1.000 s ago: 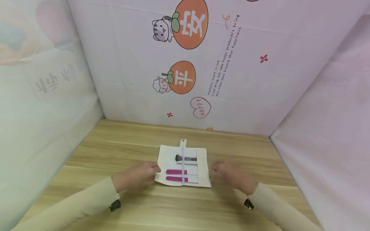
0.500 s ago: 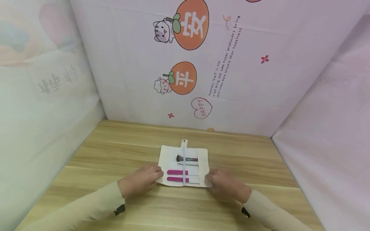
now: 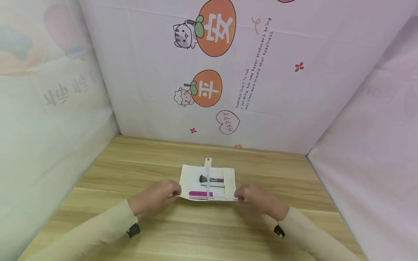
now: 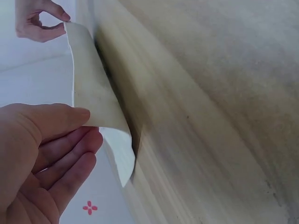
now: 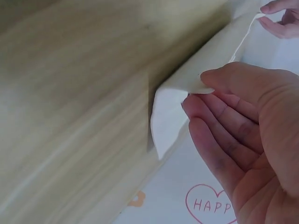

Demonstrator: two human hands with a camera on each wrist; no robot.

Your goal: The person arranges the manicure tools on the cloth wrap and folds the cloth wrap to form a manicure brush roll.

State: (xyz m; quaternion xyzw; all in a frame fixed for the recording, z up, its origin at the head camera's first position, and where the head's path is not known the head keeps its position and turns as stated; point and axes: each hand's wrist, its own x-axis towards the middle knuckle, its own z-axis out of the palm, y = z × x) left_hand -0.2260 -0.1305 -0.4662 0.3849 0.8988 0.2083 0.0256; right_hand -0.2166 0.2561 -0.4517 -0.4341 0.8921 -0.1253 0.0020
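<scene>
A cream fabric tool roll [image 3: 230,181] lies unrolled on the table, its near edge lifted and curving up. My left hand [image 3: 160,195] pinches the near left corner between thumb and fingers. At the near right corner, my right hand [image 3: 258,199] does the same. Inside the roll, a makeup brush [image 3: 212,179], a thin metal tool [image 3: 212,186] and a magenta-handled tool [image 3: 200,194] sit under a pale strap [image 3: 208,183]. A second magenta handle is mostly hidden by the raised edge. In both wrist views the roll's plain underside [image 4: 93,79] shows.
The wood-grain table [image 3: 196,232] meets a printed white cloth wall [image 3: 156,119] behind the roll. More white cloth hangs at the left side [image 3: 65,134] and right side [image 3: 365,156]. A snap tab [image 3: 208,161] sticks out from the roll's far edge.
Both hands came to the near corners, the right one moving in from the side. The near edge has since risen and tipped away from me, covering the nearest magenta handle.
</scene>
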